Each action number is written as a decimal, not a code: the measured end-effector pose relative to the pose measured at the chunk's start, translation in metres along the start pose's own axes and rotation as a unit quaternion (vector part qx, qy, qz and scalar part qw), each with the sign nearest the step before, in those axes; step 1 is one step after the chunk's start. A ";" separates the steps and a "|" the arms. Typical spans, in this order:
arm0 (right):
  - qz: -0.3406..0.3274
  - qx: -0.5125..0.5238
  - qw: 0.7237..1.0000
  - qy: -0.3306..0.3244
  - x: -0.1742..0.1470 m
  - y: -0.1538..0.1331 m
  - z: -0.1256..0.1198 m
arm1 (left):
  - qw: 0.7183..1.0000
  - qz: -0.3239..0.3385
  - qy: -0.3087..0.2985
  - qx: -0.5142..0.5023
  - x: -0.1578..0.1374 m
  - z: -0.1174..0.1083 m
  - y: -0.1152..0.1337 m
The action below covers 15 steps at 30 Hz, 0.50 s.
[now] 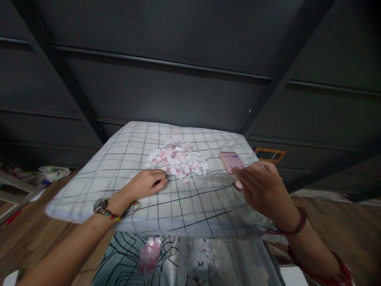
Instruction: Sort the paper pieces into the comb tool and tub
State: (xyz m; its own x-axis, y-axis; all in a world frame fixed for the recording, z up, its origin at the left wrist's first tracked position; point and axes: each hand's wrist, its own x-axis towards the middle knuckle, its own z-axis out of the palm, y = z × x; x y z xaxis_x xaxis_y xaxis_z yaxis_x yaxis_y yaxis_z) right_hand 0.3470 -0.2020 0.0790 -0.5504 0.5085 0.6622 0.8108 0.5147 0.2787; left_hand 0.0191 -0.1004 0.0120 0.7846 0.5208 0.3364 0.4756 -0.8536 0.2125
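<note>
A heap of small torn white and pink paper scraps (178, 159) lies on the grid-patterned cloth. At its near left edge rests my left hand (149, 183), fingers curled down against the cloth; whatever is under the fingertips is hidden. My right hand (263, 186) is held over the right side, thumb and fingers pinched on a thin whitish translucent strip (218, 177). The strip is blurred and points left to the edge of the heap. Partly behind my right hand lies a pink-cased phone (232, 161) with its screen lit.
The cloth (113, 159) covers a small table against a dark panelled wall (166, 91). Below its near edge are a pink shiny bundle (149, 254) on a teal patterned fabric (119, 258) and a clear container (232, 262) with white scraps. A wooden floor (351, 226) shows at both sides.
</note>
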 end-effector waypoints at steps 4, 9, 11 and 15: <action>-0.011 0.019 1.000 0.009 0.009 -0.007 0.013 | 1.000 -0.002 0.000 0.002 0.000 0.000 0.000; -0.041 0.012 0.999 0.002 0.019 -0.011 0.022 | 1.000 0.001 0.005 0.007 0.000 0.000 0.001; -0.053 0.022 0.998 -0.004 0.018 -0.012 0.019 | 1.000 0.004 0.006 0.006 0.000 0.000 0.001; -0.058 0.047 0.997 -0.022 0.011 -0.016 0.004 | 1.000 0.005 0.007 0.009 0.001 0.000 0.001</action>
State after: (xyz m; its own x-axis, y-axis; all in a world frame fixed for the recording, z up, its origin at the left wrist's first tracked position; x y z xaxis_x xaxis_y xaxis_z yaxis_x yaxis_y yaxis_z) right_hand 0.3271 -0.2020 0.0786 -0.6489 0.4711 0.5975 0.7205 0.6328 0.2836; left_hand 0.0198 -0.1005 0.0128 0.7838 0.5114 0.3522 0.4746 -0.8592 0.1913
